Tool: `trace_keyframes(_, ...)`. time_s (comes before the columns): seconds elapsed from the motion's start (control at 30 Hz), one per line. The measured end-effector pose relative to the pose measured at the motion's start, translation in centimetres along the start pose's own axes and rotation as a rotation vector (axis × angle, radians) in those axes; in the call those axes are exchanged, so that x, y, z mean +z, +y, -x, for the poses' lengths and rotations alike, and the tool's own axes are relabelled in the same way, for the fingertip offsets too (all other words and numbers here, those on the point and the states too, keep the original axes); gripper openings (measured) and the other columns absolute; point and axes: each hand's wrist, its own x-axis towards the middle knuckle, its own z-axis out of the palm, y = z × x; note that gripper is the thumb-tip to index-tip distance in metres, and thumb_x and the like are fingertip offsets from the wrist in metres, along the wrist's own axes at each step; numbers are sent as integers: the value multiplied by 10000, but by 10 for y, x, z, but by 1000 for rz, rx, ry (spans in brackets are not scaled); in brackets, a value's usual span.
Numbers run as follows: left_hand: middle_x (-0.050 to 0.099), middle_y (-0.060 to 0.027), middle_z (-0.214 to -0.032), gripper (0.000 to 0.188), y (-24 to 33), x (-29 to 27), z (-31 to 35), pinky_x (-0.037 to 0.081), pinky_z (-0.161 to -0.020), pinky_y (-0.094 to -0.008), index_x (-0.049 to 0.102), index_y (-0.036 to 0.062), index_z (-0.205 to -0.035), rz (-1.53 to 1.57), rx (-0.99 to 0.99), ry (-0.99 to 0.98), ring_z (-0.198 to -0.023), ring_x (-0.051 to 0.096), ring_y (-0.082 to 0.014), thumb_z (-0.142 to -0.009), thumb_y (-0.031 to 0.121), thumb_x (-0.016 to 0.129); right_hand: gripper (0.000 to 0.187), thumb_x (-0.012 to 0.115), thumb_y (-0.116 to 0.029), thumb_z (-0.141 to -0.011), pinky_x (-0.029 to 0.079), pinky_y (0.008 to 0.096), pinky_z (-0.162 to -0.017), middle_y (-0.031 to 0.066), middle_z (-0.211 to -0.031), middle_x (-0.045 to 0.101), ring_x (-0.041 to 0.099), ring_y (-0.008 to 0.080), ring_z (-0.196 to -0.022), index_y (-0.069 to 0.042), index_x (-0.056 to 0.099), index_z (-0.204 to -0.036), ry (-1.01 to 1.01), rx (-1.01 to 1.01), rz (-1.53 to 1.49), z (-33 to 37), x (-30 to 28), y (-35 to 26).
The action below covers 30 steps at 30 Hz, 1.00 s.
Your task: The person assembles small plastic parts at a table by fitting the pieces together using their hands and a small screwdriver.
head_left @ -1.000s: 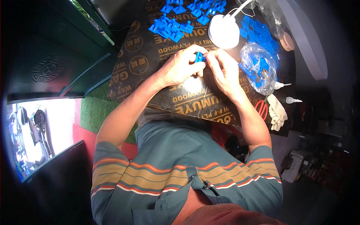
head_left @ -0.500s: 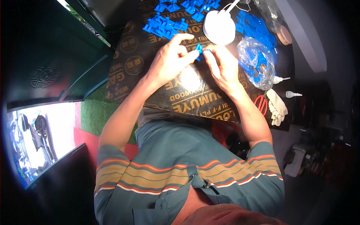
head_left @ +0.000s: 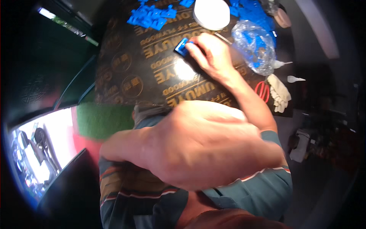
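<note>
My right hand [head_left: 213,55] rests low over the dark printed plywood table [head_left: 129,66], its fingers closed on a small blue plastic part [head_left: 182,47]. The part's left end sticks out past the fingertips. Raised close to the camera, my left hand [head_left: 206,145] looks large and blurred. It crosses in front of my chest with its back showing; its fingers are smeared, and whatever they might hold is hidden. A heap of similar blue plastic parts [head_left: 150,17] lies at the far left of the table.
A bright white lamp [head_left: 212,14] stands at the far middle. On the right are a clear plastic bag [head_left: 254,47] with blue pieces, more blue parts [head_left: 259,17], white nozzle tips [head_left: 296,79], red-handled scissors [head_left: 262,91] and a whitish glove [head_left: 279,93].
Both hands were together at the blue part. My left hand has left it and come up toward the camera; my right hand keeps the part, now lower over the table. The view has shifted.
</note>
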Motion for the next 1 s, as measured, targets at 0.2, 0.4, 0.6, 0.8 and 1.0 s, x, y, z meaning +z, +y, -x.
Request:
trace_keyframes(0.2,539,-2,-776,208,15,22,5,465,-513,-295,661,63,-867,100,145,1,-622,551,-150,-726,214,686,180,747,-226,-956,549,411,-683,126,-814,676,676,321,-741,-50,717,-930,-4,9,-6,4,-3,-5)
trace_keyframes(0.4,569,2,-804,202,22,6,19,475,-519,-292,679,71,-884,71,30,-8,-631,565,-150,-744,215,700,169,674,-204,-975,521,430,-725,160,-832,656,653,363,-781,-54,710,-905,-80,-14,39,-7,-10,-27)
trace_keyframes(0.6,599,6,-832,196,29,46,14,485,-526,-289,697,78,-900,67,-15,-57,-640,579,-150,-762,215,715,193,646,-233,-997,543,441,-793,150,-922,719,690,347,-864,-85,768,-1018,-70,-104,-74,-8,-7,-27)
trace_keyframes(0.8,629,10,-859,190,49,45,16,496,-533,-286,715,85,-917,243,-45,-170,-649,592,-150,-780,216,729,210,631,-253,-994,546,447,-792,138,-930,723,694,343,-871,-80,750,-982,5,-97,-106,8,-14,-15)
trace_keyframes(1.0,659,14,-887,184,48,46,21,506,-540,-283,733,93,-934,320,-50,-186,-657,606,-150,-798,216,743,217,619,-268,-983,533,462,-806,145,-932,681,666,345,-882,-65,695,-974,34,-156,-119,12,4,-13)
